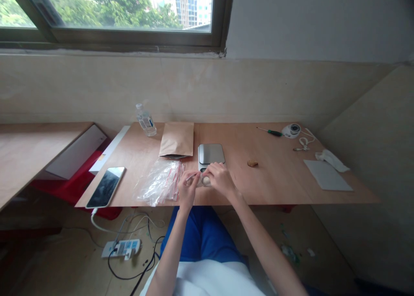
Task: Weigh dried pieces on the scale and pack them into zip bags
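Note:
Both of my hands meet above the table's front edge, just in front of a small digital scale (211, 153) with a silver plate. Between them is a small clear zip bag (205, 182) with a pale roundish thing inside. My left hand (187, 188) pinches the bag's left side. My right hand (220, 179) grips its upper right, fingers closed together. To the left of my left hand lies a pile of clear zip bags (160, 182) with red strips. Behind the pile rests a brown paper pouch (177, 139), its mouth slightly parted toward me. The scale's front is partly hidden by my fingers.
A brown lump (252, 163) lies right of the scale. Farther right are a screwdriver (273, 132), a dome camera (291, 131) and a white sheet (327, 175). At left stand a water bottle (146, 121) and a phone (106, 187) on a cable. A power strip (121, 248) lies on the floor.

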The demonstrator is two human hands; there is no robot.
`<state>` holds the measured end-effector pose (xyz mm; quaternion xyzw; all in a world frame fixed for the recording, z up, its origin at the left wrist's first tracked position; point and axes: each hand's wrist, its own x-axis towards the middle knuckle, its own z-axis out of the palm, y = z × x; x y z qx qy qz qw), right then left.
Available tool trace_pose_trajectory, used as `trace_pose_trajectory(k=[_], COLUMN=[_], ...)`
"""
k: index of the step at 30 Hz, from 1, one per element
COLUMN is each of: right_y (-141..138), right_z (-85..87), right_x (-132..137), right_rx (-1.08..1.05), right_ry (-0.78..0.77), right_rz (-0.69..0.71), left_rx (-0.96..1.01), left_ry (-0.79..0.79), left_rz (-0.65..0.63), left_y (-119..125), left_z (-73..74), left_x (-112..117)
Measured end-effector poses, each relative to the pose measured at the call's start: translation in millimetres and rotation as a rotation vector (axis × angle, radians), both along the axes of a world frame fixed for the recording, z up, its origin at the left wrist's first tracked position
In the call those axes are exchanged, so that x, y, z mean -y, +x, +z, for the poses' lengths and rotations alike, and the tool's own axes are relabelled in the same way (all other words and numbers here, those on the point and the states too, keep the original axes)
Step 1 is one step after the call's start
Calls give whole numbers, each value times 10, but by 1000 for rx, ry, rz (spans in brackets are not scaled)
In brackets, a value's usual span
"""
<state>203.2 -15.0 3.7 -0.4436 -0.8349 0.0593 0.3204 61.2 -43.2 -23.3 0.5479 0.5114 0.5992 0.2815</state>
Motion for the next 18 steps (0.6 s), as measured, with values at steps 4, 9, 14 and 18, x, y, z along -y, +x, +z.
trace_pose_trajectory(k=[4,9,14,18], right_y=[87,191,192,228], right_z=[-48,-118,-52,32], right_x=[-22,-25,-7,17], right_rx=[-56,-113,-122,-80], right_ry=[-41,-36,-63,-102], right_rz=[-11,-24,8,36], left_rx=[-33,-21,-15,-15], left_ry=[8,-23,-67,-64], left_rz=[12,-35,-164,-134], left_y=[-68,-119,-118,-142], left_z=[6,-8,5,12], left_x=[-21,-53,-43,-41])
